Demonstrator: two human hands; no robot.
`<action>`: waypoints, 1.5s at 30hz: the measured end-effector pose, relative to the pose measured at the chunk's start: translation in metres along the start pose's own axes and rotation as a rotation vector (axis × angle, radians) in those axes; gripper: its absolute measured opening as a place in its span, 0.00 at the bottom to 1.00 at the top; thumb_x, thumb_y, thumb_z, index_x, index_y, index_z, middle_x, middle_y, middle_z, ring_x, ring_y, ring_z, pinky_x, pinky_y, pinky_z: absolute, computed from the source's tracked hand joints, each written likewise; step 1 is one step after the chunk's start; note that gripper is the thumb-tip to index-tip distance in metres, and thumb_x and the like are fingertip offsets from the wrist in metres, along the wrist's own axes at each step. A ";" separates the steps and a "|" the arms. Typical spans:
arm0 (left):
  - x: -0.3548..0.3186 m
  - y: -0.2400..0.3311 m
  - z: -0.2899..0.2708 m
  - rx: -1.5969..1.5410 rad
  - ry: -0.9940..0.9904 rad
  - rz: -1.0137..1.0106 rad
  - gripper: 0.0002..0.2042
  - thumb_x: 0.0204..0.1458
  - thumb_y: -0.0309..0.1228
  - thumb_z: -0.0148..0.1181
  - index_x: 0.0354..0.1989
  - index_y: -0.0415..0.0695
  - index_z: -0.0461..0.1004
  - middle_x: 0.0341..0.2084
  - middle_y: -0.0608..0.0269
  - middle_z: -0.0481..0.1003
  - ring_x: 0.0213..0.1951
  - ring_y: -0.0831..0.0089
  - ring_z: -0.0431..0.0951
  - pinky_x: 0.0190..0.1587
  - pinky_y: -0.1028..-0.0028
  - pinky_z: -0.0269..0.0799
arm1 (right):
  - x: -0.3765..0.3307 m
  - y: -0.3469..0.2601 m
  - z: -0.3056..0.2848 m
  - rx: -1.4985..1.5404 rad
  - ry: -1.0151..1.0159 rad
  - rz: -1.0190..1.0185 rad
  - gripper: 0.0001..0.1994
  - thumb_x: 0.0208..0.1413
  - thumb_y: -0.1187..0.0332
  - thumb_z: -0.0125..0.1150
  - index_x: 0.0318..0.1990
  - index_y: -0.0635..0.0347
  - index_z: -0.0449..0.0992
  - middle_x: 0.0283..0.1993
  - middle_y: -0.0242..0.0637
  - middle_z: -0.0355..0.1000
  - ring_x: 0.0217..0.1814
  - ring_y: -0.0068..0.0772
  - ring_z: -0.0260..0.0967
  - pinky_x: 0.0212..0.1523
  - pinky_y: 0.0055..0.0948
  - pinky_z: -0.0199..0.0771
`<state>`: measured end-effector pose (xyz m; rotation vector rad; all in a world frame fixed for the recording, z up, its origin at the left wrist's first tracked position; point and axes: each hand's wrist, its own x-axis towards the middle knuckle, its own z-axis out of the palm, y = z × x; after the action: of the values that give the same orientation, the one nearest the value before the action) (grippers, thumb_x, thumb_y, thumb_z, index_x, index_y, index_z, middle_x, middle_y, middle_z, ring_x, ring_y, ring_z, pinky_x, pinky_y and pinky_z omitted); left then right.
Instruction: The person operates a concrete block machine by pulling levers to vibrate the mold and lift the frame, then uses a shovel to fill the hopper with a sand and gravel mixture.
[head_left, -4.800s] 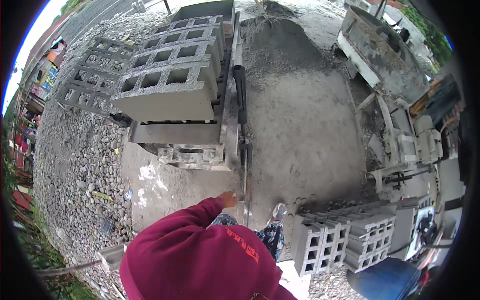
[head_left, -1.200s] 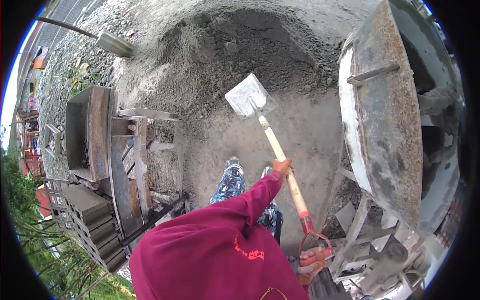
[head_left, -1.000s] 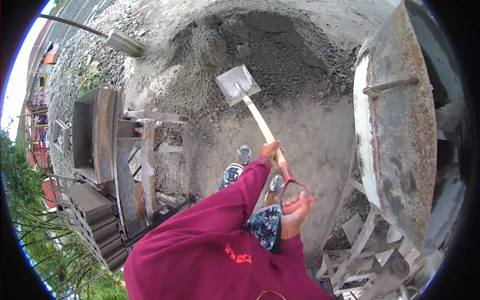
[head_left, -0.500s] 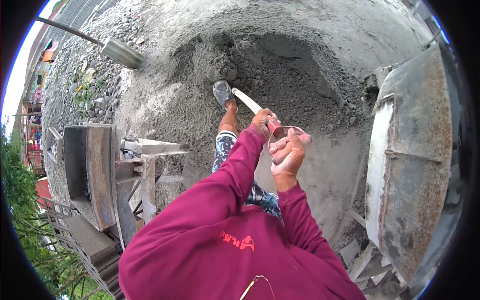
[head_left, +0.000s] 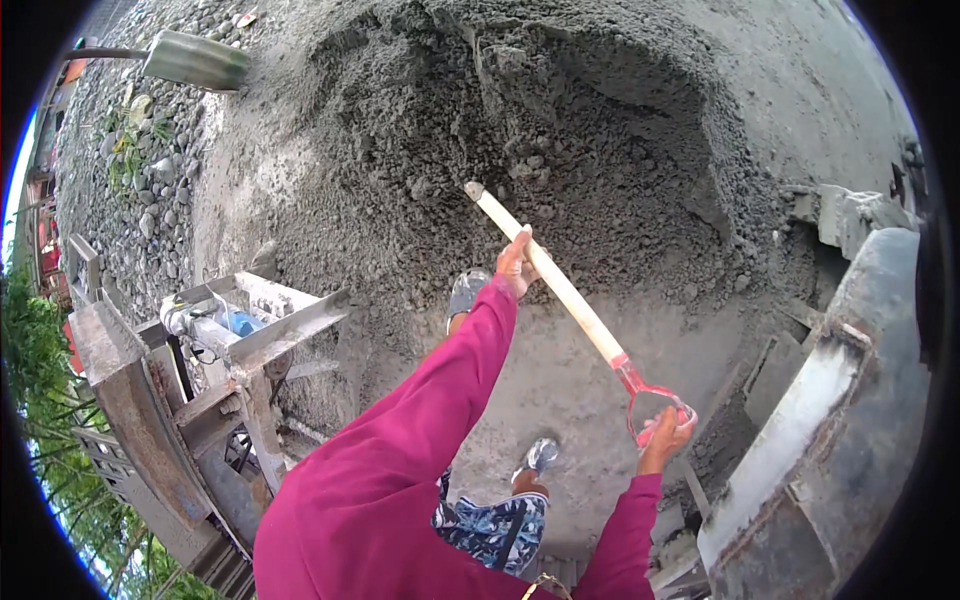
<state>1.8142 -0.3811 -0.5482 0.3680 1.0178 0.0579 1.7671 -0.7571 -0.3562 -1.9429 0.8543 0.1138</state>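
A shovel (head_left: 570, 290) with a pale wooden shaft and a red D-shaped handle slants across in front of me. Closed around the upper half of its shaft is my left hand (head_left: 515, 264). At the lower right, my right hand (head_left: 668, 434) grips the red handle (head_left: 640, 395). The shaft's far end reaches the pile of dark grey, damp-looking sand or mortar mix (head_left: 590, 150); I cannot see the blade, which blends with or sits inside the grey material. My two feet stand at the pile's near side.
To the left stands a rusty metal machine frame (head_left: 250, 330). A large metal drum or trough (head_left: 800, 470) is on the right. Pebbles (head_left: 150, 190) cover the ground at the far left, near a grey cylinder on a rod (head_left: 197, 62). Broken blocks (head_left: 850, 215) lie at the right.
My hands have moved apart, the right one going down and right with the red handle. More of the shaft shows, and it now slants the other way. My view has shifted too.
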 end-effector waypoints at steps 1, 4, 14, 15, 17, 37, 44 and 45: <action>0.036 0.024 0.004 0.018 0.090 0.013 0.29 0.46 0.49 0.74 0.48 0.43 0.69 0.37 0.48 0.76 0.39 0.52 0.80 0.49 0.49 0.77 | 0.002 0.004 0.005 -0.023 0.008 0.017 0.18 0.51 0.71 0.56 0.50 0.68 0.68 0.35 0.42 0.70 0.24 0.30 0.67 0.18 0.27 0.73; 0.096 0.055 0.014 -0.013 0.285 0.128 0.17 0.49 0.37 0.70 0.38 0.42 0.69 0.28 0.57 0.74 0.25 0.63 0.76 0.27 0.58 0.77 | 0.019 0.011 0.023 -0.102 0.150 0.123 0.15 0.51 0.71 0.59 0.45 0.68 0.70 0.32 0.40 0.70 0.23 0.30 0.66 0.17 0.27 0.70; 0.017 0.034 -0.012 0.139 0.501 0.012 0.07 0.51 0.28 0.61 0.33 0.42 0.70 0.20 0.60 0.70 0.18 0.67 0.72 0.21 0.64 0.73 | -0.057 0.069 -0.064 -0.183 0.299 0.154 0.12 0.48 0.71 0.66 0.38 0.66 0.73 0.26 0.38 0.69 0.19 0.31 0.64 0.16 0.31 0.65; -0.004 0.026 -0.007 0.169 0.537 -0.023 0.08 0.50 0.28 0.62 0.33 0.42 0.69 0.19 0.60 0.70 0.17 0.67 0.72 0.19 0.65 0.72 | -0.080 0.059 -0.088 -0.182 0.330 0.233 0.12 0.47 0.70 0.66 0.37 0.66 0.73 0.25 0.38 0.69 0.18 0.30 0.63 0.15 0.32 0.63; -0.045 0.015 -0.015 0.139 0.474 -0.115 0.08 0.50 0.28 0.62 0.35 0.42 0.69 0.19 0.59 0.71 0.17 0.66 0.72 0.19 0.62 0.72 | -0.129 0.020 -0.119 -0.159 0.352 0.307 0.14 0.46 0.69 0.67 0.37 0.66 0.72 0.23 0.37 0.68 0.16 0.30 0.62 0.14 0.32 0.62; -0.492 0.346 0.146 -0.294 0.170 0.488 0.06 0.53 0.28 0.60 0.33 0.42 0.68 0.20 0.63 0.69 0.18 0.74 0.71 0.20 0.67 0.71 | -0.213 -0.294 -0.175 0.119 -0.252 -0.233 0.11 0.47 0.65 0.57 0.27 0.63 0.82 0.26 0.35 0.72 0.24 0.32 0.69 0.22 0.37 0.71; -0.635 0.440 0.083 -0.637 -0.383 0.960 0.09 0.55 0.29 0.62 0.32 0.48 0.66 0.20 0.70 0.68 0.20 0.76 0.72 0.25 0.69 0.75 | -0.293 -0.401 -0.150 0.487 -0.363 -0.749 0.07 0.56 0.66 0.60 0.35 0.61 0.74 0.22 0.32 0.66 0.17 0.22 0.61 0.19 0.22 0.61; -0.648 0.439 0.059 -0.666 -0.527 1.024 0.08 0.55 0.30 0.62 0.32 0.49 0.66 0.19 0.71 0.68 0.20 0.76 0.73 0.25 0.70 0.76 | -0.316 -0.400 -0.155 0.514 -0.393 -0.910 0.11 0.55 0.65 0.60 0.36 0.64 0.71 0.21 0.33 0.66 0.17 0.22 0.61 0.20 0.23 0.63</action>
<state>1.5743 -0.1261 0.1549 0.2328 0.1693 1.1348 1.7314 -0.6081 0.1538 -1.5675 -0.2823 -0.2388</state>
